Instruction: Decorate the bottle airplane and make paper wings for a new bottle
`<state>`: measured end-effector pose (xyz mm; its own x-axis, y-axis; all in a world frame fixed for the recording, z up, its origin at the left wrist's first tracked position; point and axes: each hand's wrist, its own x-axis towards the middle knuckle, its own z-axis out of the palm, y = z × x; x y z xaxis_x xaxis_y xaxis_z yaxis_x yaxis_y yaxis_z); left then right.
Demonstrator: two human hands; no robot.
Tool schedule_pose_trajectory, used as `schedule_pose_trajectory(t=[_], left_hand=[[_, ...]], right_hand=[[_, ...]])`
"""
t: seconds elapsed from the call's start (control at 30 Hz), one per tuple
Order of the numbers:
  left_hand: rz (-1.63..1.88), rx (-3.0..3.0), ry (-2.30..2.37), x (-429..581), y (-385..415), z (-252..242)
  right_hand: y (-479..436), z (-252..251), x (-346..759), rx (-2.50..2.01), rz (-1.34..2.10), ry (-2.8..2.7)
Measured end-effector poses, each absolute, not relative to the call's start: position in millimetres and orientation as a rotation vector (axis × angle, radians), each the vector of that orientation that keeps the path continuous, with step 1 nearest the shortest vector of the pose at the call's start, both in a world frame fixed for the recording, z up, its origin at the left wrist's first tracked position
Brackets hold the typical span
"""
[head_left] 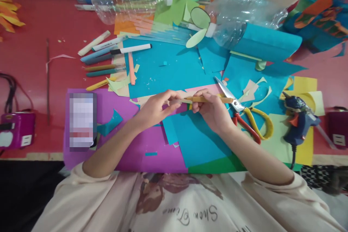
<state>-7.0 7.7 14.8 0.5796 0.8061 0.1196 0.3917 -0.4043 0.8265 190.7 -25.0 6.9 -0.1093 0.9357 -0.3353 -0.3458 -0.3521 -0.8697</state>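
Observation:
In the middle of the head view, my right hand [209, 107] is closed around the barrel of a yellow-orange marker [201, 99]. The marker lies level, its rear end sticking out to the right over the scissors. My left hand [160, 107] pinches a pale, see-through piece at the marker's left end, which looks like its cap [178, 100]; I cannot tell whether cap and marker are joined. Below the hands spread blue paper sheets [206, 137] and a purple sheet [141, 141]. Scissors [239, 107] with red and yellow handles lie open just right of my right hand.
A glue gun [300, 123] rests at right, its cord toward the front edge. A phone [83, 119] lies at left. Several markers [103, 58] sit behind it. Clear plastic bottles [130, 5] and a blue paper roll [273, 41] are at the back. Paper scraps surround the scissors.

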Motion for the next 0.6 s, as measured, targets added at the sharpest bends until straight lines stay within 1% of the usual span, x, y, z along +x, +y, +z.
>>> schedule_pose_trajectory(t=[0.13,0.3,0.6], left_hand=[[0.730,1.985,0.924,0.3,0.7,9.8],[0.815,2.118,0.855,1.5,-1.1,4.7],[0.836,1.928,0.768,7.2,-16.2,-3.4]], right_hand=[[-26.7,5.8,190.8,-1.133,1.637,-0.787],[-31.4,3.6,188.3,-1.044,1.680,-0.846],[-38.6,0.3,183.4,-0.963,1.743,-0.833]])
